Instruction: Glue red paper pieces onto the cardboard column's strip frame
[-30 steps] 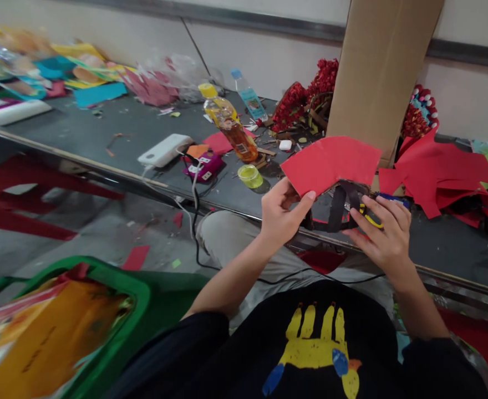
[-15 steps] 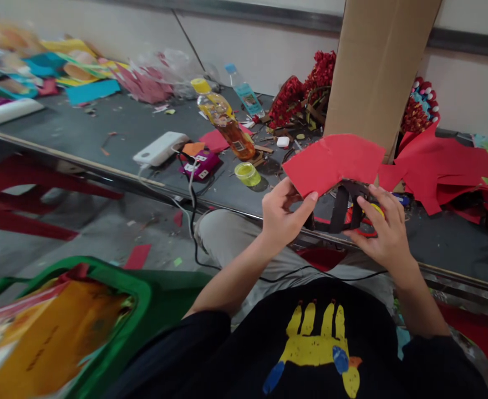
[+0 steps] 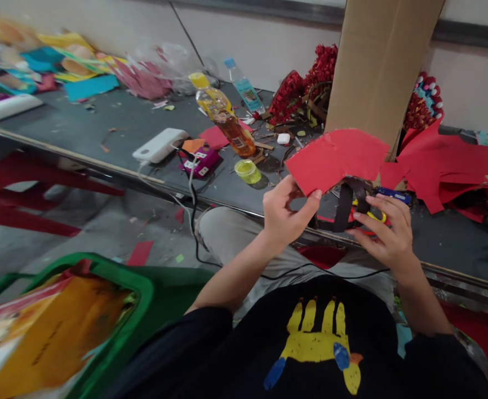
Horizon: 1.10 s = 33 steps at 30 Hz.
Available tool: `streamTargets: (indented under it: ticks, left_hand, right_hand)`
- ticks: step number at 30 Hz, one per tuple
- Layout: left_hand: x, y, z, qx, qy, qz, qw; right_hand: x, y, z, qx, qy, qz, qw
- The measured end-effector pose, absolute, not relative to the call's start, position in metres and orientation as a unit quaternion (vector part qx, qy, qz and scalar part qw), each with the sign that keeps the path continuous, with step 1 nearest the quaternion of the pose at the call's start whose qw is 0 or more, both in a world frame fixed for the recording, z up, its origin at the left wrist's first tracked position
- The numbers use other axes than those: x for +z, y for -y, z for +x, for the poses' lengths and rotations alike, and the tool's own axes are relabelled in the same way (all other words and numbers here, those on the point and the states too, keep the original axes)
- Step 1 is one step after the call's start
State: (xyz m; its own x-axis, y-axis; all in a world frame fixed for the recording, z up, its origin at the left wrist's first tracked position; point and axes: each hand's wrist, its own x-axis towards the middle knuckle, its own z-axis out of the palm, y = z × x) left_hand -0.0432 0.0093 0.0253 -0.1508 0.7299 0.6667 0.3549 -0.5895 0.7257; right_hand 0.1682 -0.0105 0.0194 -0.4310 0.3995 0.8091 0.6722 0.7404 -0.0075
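Observation:
My left hand (image 3: 288, 213) pinches the near left corner of a curved red paper piece (image 3: 335, 158), thumb on top and fingers beneath. The piece is raised above the table's front edge. Black straps (image 3: 344, 208) hang from its underside in a loop. At the right of that loop, the bent fingers of my right hand (image 3: 387, 227) close on a black strap; the exact grip is partly hidden. Red and yellow handles (image 3: 377, 216), perhaps of scissors, show behind my right fingers. A blue, pen-like object (image 3: 394, 194) lies just beyond them.
Across the table (image 3: 102, 149) stand a tea bottle (image 3: 227, 119), a blue-labelled bottle (image 3: 246, 88), a small yellow-green cup (image 3: 248, 172) and a white power bank (image 3: 161, 145). A cardboard sheet (image 3: 381, 66) rises behind. Red paper (image 3: 443, 160) lies right; a green bin (image 3: 144, 288) stands lower left.
The red piece has shifted slightly right and up. My right fingers have slid a little to the right along the strap, showing more of the blue object and the handles.

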Motion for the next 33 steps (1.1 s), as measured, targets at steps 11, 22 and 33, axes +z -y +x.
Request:
streamTargets:
  ticks: [11,22,33]
  left_hand:
    - [0.029,-0.005,-0.045,0.642,-0.423,0.637,0.049]
    - [0.032,0.005,-0.037,0.578,-0.413,0.692,-0.128]
    - [0.026,0.001,-0.036,0.585,-0.430,0.677,-0.123]
  right_hand:
    - [0.038,0.016,0.157,-0.007,0.807,-0.362,0.466]
    - [0.036,0.009,0.148,-0.139,0.769,-0.426,0.456]
    - [0.030,0.006,0.142,-0.109,0.764,-0.471,0.427]
